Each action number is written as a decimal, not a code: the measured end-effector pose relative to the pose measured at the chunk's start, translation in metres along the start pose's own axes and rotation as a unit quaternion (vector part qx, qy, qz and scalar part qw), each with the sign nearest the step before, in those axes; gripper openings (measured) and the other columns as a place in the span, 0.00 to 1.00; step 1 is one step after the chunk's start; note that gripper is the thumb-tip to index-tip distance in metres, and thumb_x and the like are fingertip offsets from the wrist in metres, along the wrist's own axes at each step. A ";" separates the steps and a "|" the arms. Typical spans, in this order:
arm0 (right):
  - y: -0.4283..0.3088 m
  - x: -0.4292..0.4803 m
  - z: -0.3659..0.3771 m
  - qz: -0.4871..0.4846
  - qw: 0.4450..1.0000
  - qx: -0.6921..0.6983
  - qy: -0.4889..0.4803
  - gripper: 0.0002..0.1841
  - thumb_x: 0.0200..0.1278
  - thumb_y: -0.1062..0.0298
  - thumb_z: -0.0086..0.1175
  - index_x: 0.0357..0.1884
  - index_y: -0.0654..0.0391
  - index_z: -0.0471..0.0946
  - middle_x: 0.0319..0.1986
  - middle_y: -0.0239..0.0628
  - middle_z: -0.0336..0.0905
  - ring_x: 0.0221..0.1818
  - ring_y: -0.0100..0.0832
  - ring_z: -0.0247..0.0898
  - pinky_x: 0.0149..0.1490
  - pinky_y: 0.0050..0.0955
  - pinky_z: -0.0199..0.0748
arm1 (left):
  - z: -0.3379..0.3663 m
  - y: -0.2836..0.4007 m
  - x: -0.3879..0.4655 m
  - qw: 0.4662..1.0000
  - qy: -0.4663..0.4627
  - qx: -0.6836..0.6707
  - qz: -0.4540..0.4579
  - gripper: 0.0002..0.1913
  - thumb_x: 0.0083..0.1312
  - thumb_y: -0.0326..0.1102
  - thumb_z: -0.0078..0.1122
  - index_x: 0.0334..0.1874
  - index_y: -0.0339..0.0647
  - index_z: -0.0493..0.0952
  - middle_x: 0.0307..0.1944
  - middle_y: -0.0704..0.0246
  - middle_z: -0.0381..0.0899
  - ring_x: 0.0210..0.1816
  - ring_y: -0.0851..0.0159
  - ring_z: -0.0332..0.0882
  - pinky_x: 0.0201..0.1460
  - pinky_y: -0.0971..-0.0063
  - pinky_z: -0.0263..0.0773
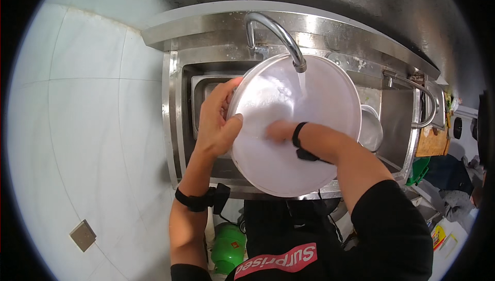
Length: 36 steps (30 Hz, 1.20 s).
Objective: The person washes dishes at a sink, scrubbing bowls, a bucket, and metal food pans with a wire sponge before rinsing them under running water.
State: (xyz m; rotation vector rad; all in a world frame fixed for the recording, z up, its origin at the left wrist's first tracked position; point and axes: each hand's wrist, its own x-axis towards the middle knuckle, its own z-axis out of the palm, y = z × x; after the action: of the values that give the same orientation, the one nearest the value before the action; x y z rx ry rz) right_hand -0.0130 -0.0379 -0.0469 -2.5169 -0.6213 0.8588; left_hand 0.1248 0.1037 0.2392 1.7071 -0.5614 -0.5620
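A large round white basin [309,165] is tilted over the stainless steel sink. Water runs into it from a curved chrome faucet [278,33]. My left hand [218,114] grips the basin's left rim, thumb on the inside. Inside the basin, near its middle, my right hand [280,131] is blurred; whether it holds anything cannot be told. Both wrists wear black straps with small dark devices. Under the basin's left side, a rectangular metal pan [201,87] sits in the left sink bowl, partly hidden.
The right sink bowl [398,126] holds a round metal pot [371,128] and has a second faucet [429,95]. Farther right are a wooden board [431,141] and a green container [417,170]. A green gas cylinder [229,248] stands below the sink. White tiled wall [85,126] is at left.
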 end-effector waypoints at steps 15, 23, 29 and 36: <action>-0.019 -0.006 -0.038 -0.034 0.973 0.196 -0.120 0.21 0.54 0.70 0.53 0.52 0.63 0.75 0.44 0.50 0.80 0.53 0.46 0.76 0.56 0.44 0.71 | 0.025 -0.004 0.007 0.993 -0.036 -0.100 -0.057 0.34 0.46 0.27 0.51 0.62 0.31 0.68 0.48 0.62 0.74 0.51 0.67 0.72 0.57 0.74 0.67; 0.056 -0.049 -0.097 0.306 0.887 0.334 0.088 0.17 0.59 0.59 0.58 0.43 0.63 0.80 0.43 0.55 0.80 0.49 0.51 0.77 0.52 0.46 0.74 | 0.028 0.007 0.016 0.997 -0.033 -0.063 0.021 0.34 0.45 0.24 0.47 0.63 0.30 0.69 0.51 0.63 0.74 0.51 0.67 0.73 0.59 0.77 0.65; -0.058 -0.142 -0.215 0.219 0.937 0.208 0.177 0.24 0.64 0.43 0.51 0.33 0.57 0.83 0.28 0.51 0.80 0.38 0.50 0.78 0.46 0.44 0.73 | -0.007 -0.001 -0.008 1.000 -0.003 0.020 0.002 0.35 0.46 0.26 0.48 0.64 0.29 0.68 0.54 0.60 0.75 0.51 0.66 0.74 0.60 0.74 0.66; -0.066 -0.302 -0.149 0.335 0.543 0.475 0.606 0.17 0.70 0.56 0.51 0.30 0.61 0.77 0.16 0.29 0.67 0.19 0.23 0.65 0.27 0.27 0.65 | -0.030 0.031 -0.009 1.000 0.023 -0.014 -0.005 0.34 0.48 0.26 0.47 0.62 0.25 0.69 0.53 0.55 0.77 0.52 0.63 0.75 0.57 0.74 0.68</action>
State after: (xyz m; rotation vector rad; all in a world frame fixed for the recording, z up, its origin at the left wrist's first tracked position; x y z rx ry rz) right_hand -0.1499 -0.1779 0.2356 -1.5355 1.0581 -0.4809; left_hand 0.1351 0.1257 0.2763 1.6922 -0.5110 -0.5338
